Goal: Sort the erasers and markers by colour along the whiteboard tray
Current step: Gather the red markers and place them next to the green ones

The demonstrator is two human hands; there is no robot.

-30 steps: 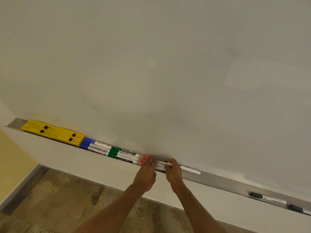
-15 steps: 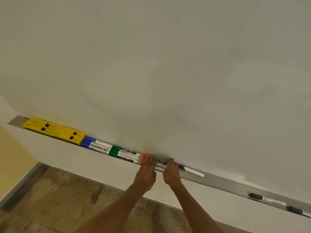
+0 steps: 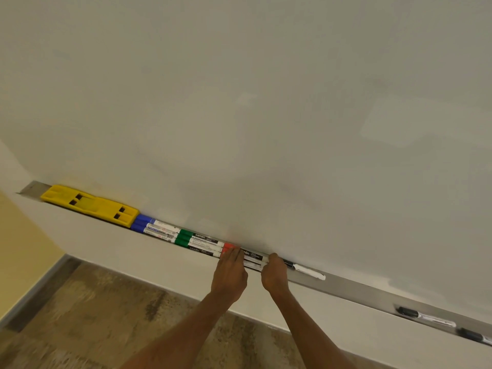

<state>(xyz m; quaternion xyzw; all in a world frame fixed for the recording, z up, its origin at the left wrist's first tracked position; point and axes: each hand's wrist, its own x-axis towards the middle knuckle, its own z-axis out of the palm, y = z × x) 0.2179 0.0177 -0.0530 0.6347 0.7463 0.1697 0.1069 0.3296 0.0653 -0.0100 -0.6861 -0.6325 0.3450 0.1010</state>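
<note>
Along the metal tray [image 3: 359,291] lie a yellow eraser [image 3: 87,205], then blue markers [image 3: 154,227], green markers [image 3: 197,242] and red markers [image 3: 253,258]. My left hand [image 3: 230,272] rests with straight fingers on the red markers, just right of their caps. My right hand [image 3: 274,274] has its fingers curled down into the tray where the red markers end. It grips the cap end of a black marker [image 3: 306,271], whose white barrel sticks out to the right. The fingertips are hidden.
Two more black markers [image 3: 426,318] [image 3: 474,336] lie far right in the tray. The whiteboard [image 3: 266,115] fills the view above. A pale ledge [image 3: 133,249] sits below the tray, and a brown floor [image 3: 106,315] further down.
The black marker has slid a little to the right, so its black cap now shows beside my right hand. My left hand stays on the red markers.
</note>
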